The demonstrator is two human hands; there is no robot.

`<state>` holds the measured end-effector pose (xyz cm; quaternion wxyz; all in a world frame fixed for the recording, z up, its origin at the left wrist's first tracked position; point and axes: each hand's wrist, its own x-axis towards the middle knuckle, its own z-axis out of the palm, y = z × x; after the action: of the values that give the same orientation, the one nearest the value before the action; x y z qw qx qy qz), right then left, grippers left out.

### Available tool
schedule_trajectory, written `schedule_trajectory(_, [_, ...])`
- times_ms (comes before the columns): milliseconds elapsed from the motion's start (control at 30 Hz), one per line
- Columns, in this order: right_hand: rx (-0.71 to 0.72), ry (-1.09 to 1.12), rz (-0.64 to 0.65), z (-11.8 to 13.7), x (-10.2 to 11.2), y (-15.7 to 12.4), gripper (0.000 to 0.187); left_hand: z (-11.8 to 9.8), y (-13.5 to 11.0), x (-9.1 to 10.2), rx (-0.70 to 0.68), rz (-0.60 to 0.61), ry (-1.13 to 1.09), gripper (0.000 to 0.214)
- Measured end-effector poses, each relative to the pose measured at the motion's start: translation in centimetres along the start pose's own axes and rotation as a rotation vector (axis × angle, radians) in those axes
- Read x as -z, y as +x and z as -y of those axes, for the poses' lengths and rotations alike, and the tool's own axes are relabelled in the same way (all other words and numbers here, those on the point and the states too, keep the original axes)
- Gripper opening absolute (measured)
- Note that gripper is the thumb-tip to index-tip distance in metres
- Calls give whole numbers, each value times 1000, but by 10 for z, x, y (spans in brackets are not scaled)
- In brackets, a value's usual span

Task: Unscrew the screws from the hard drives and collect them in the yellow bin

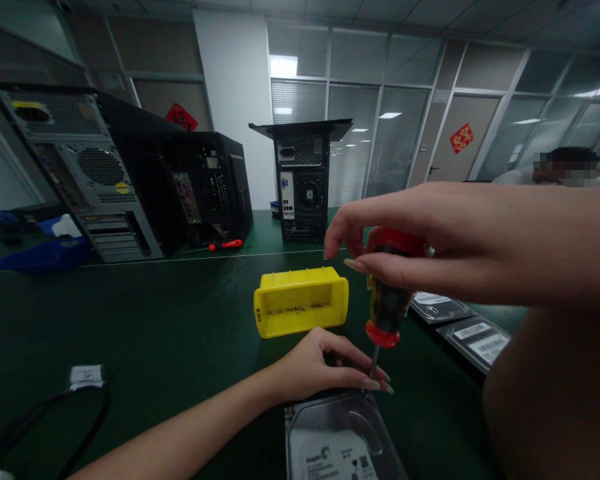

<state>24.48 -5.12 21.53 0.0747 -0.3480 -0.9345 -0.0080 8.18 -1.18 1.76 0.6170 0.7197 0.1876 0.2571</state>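
A silver-and-black metal hard drive with a white label [335, 433] lies flat on a dark-green table [180, 320], nearest the person, as the left hand [313, 367] bends over its far edge, thumb and fingers drawn together around a screwdriver's tip; whether they pinch a screw is hidden. The right hand [415, 207] grips the top of that red-and-black-handled screwdriver [387, 313], its steel shaft standing nearly upright. The step in hand looks like turning a screw at the drive's edge, in or out impossible to tell; the next move likely calls for a steady drive, a straight shaft and light downward pressure. Just beyond, a yellow plastic bin [280, 325] faces the person, small metallic pieces [296, 309] inside. To the right lie two more labelled hard drives [480, 340]. Farther back, a red-handled screwdriver [226, 245] rests near three black computer cases [305, 150], and a co-worker [563, 167] appears at far right.
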Motion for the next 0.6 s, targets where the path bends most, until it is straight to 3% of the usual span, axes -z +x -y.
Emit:
schedule_trajectory(200, [-44, -15, -38, -8, -2, -2, 33, 3, 3, -1, -42, -68, 48, 17])
schedule_trajectory(400, [-127, 51, 36, -7, 0, 1, 34, 5, 3, -2, -56, -128, 107, 16])
schedule_trajectory(600, [-107, 9, 21, -6, -2, 2, 33, -2, 1, 0, -50, -40, 157, 22])
